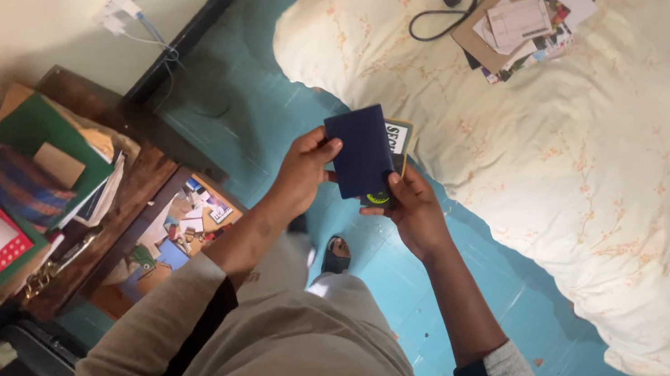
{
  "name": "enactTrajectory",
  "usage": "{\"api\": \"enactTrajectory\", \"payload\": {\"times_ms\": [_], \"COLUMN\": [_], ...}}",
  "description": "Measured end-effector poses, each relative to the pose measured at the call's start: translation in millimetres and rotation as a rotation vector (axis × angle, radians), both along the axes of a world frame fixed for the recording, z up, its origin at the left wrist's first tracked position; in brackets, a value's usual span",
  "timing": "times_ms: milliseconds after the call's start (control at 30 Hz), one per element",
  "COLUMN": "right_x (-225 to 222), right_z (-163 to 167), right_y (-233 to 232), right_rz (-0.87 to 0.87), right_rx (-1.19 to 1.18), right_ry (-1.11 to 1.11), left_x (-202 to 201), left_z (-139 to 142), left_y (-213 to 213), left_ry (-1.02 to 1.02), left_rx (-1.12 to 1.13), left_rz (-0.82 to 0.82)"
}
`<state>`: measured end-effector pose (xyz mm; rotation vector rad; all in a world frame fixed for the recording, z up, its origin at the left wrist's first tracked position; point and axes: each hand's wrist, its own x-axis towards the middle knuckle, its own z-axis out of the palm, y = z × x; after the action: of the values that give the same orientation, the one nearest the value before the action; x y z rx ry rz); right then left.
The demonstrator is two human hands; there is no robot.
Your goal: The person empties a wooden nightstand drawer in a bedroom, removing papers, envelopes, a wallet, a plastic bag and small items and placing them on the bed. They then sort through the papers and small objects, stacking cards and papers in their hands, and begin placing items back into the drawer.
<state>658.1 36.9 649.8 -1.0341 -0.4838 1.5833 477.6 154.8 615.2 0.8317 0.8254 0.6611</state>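
1. At your far 9 o'clock, a stack of green folders (5,185) with a red-bordered card lies on the dark wooden desk (136,181), beside a strip of plaid cloth (13,179).
2. Just right of that, an open drawer (169,241) in the desk holds a jumble of small cards and scraps. A white plug (116,12) sits in the wall at 10 o'clock.
3. Your left hand (304,169) is clenched on the near left edge of the navy booklet (362,154), thumb on top, fingers behind. The booklet is held in the air over the teal floor (515,312), dead centre.
4. Judging by its look, the booklet is light, thin and fairly stiff, with a smooth cover that could slide. Pinching it by its edges, as you do, suits it.
5. Your right hand (414,207) is grasping the lower right corner, where a small dark item with a green ring (377,197) is tucked against it. A second card with a pale face (399,138) sits behind the booklet.
6. At 1 o'clock, on the cream quilt of the bed (595,170), lie a black cable (446,1) and a heap of papers (524,24).
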Motion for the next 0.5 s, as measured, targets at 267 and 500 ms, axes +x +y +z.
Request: {"api": "enactTrajectory", "payload": {"times_ms": [267,500], "right_x": [66,117], "right_z": [-19,-47], "right_y": [41,84], "right_rz": [-0.212,-0.376], "right_rx": [-0.026,-0.109], "right_ry": [-0.030,-0.311], "left_x": [67,162], "left_z": [-44,-38], "left_y": [88,131], "left_ry": [-0.373,-0.161], "left_rx": [-0.192,-0.190], "left_rz": [-0.055,-0.247]}}
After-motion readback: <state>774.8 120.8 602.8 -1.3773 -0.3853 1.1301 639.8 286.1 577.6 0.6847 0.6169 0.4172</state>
